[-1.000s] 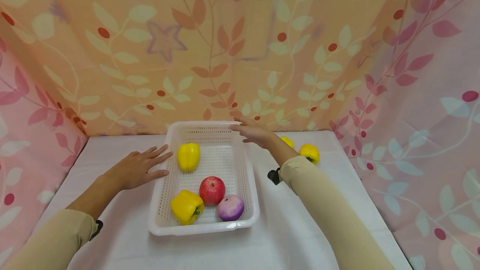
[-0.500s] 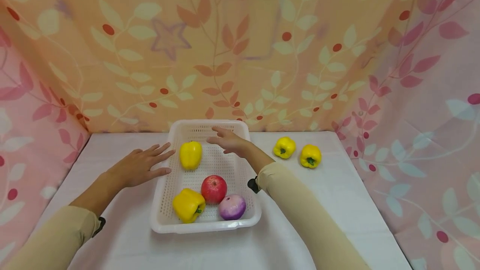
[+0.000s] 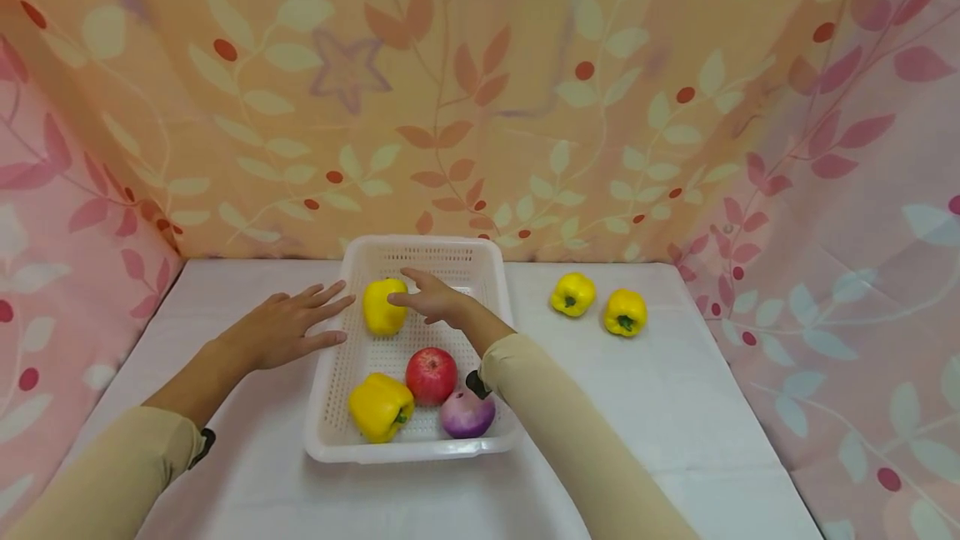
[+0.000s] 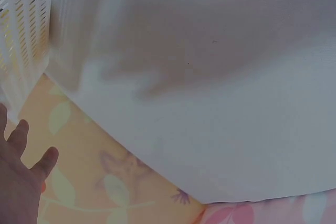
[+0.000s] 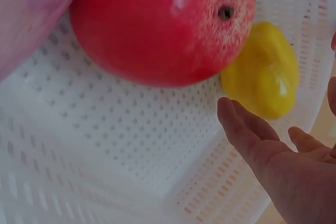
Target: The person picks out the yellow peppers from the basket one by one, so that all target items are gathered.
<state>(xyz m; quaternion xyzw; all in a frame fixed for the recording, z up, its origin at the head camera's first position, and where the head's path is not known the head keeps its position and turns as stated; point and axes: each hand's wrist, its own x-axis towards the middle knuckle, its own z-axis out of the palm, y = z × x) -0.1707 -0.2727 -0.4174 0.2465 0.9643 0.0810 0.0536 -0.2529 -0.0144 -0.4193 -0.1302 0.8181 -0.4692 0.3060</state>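
A white perforated plastic basket (image 3: 412, 455) stands on the table. Inside it, a yellow bell pepper (image 3: 381, 312) lies at the back left, and a second yellow bell pepper (image 3: 378, 408) at the front left. A red apple-like fruit (image 3: 431, 376) and a purple onion (image 3: 467, 415) are at the front right. My right hand (image 3: 438, 300) is over the basket, fingers spread, its fingertips overlapping the back pepper in the head view. My left hand (image 3: 288, 330) hovers at the basket's left rim with fingers extended, holding nothing. The right wrist view shows the thumb near the yellow pepper (image 5: 262, 72).
Two more yellow bell peppers (image 3: 573, 294) (image 3: 625, 312) sit on the white tablecloth (image 3: 660, 415), right of the basket. A floral curtain (image 3: 450, 107) rises behind the table and along both sides.
My right hand has moved left from the basket's right rim to the back yellow pepper, uncovering the two peppers on the right. My left hand has stayed nearly still.
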